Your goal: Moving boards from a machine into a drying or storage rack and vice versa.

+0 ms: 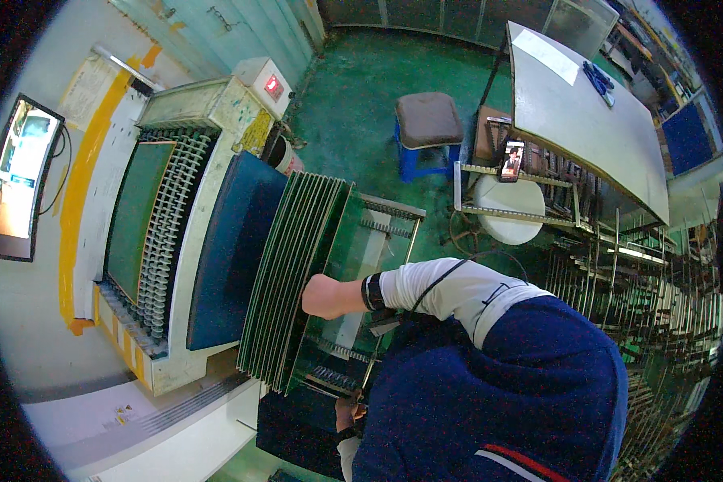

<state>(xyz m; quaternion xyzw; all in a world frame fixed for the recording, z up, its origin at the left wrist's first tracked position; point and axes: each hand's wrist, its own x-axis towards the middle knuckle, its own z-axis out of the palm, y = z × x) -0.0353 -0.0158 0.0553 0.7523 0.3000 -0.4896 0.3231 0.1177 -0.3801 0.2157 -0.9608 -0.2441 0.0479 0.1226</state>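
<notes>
Several thin green panels (pixel 293 265) stand on edge, side by side, in a metal rack (pixel 394 206) with toothed bars. My right hand (pixel 321 297), closed, is at the upper edge of the rightmost panels, near their middle; it appears to grip a panel, though its fingertips are hidden. My left hand (pixel 349 414) is low, at the near end of the rack by its corner. Its fingers look curled, and what they hold is hidden. A black band circles each wrist.
A roller machine (pixel 165 241) with a green panel (pixel 140 217) on it stands left, beside a dark blue board (pixel 237 249). A monitor (pixel 24 177) is on the far left. A padded stool (pixel 428 124), a white table (pixel 586 112), a phone (pixel 512 159) and metal racks (pixel 659 313) lie beyond.
</notes>
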